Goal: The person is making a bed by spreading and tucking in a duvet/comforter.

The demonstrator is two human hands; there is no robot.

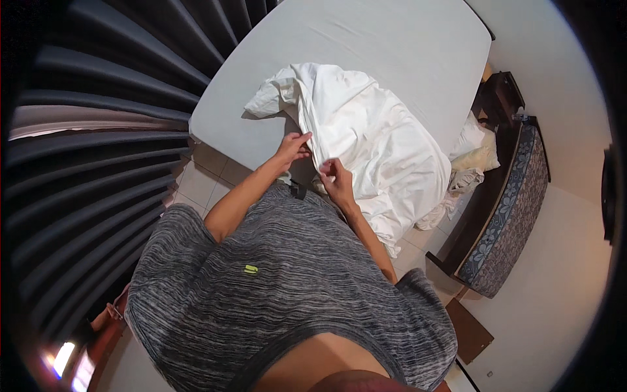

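Note:
A crumpled white duvet or cover (377,127) lies over the near right part of the bed and hangs down towards the floor at its lower right. My left hand (294,148) pinches the left edge of this cloth between thumb and fingers. A little lower on the same edge, my right hand (337,180) has its fingers curled on the cloth near the front of my shirt. Under the cloth is the mattress (406,44) in a smooth, light grey fitted sheet. The inside of the cover is hidden from me.
Dark pleated curtains (108,161) run along the left side. Right of the bed, pillows (475,142) and crumpled fabric (465,181) lie by a dark wooden bench or bed frame (482,232) with a floral-patterned cushion or mattress (514,220). Tiled floor (198,174) shows at the bed's near corner.

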